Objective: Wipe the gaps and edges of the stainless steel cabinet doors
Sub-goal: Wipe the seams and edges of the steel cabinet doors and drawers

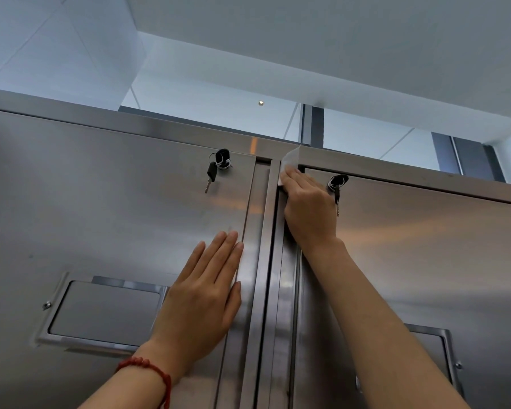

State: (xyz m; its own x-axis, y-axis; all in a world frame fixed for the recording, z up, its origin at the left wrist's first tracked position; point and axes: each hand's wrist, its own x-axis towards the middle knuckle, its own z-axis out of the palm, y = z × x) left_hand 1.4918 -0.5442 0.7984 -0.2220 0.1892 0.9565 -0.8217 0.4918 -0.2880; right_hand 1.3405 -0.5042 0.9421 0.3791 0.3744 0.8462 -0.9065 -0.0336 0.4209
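White wipe, a thin folded sheet, is sitting at the very top of the vertical gap between the two brushed stainless steel cabinet doors, its upper corner lapping onto the horizontal top rail. The right hand is pressing it there, fingers curled over the left edge of the right-hand steel door and pinning the wipe against the corner (fingertips hidden behind the edge, so exact grip unclear, but the wipe is clearly held).

Just right of that hand, a black-headed key is hanging from a lock. Below and left of it, the left hand is lying flat and relaxed, fingers straight, against the left-hand steel door right at its inner edge, holding nothing and seemingly steadying the door. A red beaded bracelet is circling that wrist. Above the left hand, a second black key on a ring is dangling from its lock; to the hand's left, a recessed rectangular steel pull.

Progress, as a judgement: the wipe is working the top of the central gap. No streaks are telling cleaned steel from uncleaned, so what is finished cannot be read; the long seam beneath the right hand, the top rail and the outer edges probably remain.
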